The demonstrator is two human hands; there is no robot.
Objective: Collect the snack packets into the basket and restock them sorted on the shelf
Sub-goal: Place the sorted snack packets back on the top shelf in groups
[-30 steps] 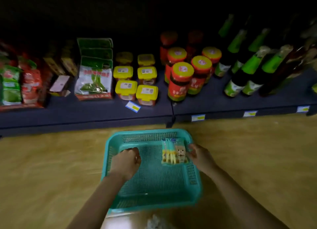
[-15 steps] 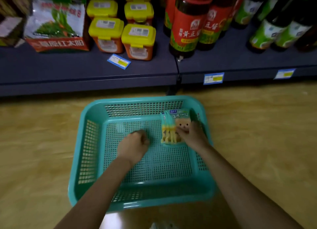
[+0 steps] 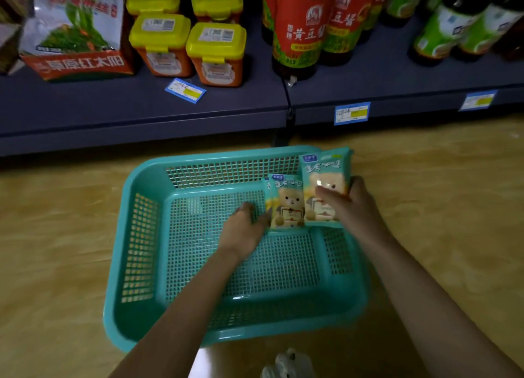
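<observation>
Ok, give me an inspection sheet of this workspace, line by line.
Surface: wooden floor.
Job's things: teal basket on the floor; packet stack upright inside; bear-print packet held over its far right corner.
Clutter: loose price tag on the shelf; white thing at bottom edge, unidentifiable.
Hands: right hand grips the bear-print packet; left hand touches the stack's left edge, grip unclear.
Cables: nothing seen.
Surroundings: dark shelf with yellow-lidded tubs, sauce bottles, green-labelled bottles.

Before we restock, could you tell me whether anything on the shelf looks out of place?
Yes: one price tag lies loose and askew on the shelf by the yellow-lidded tubs, while the other tags sit on its front edge.
</observation>
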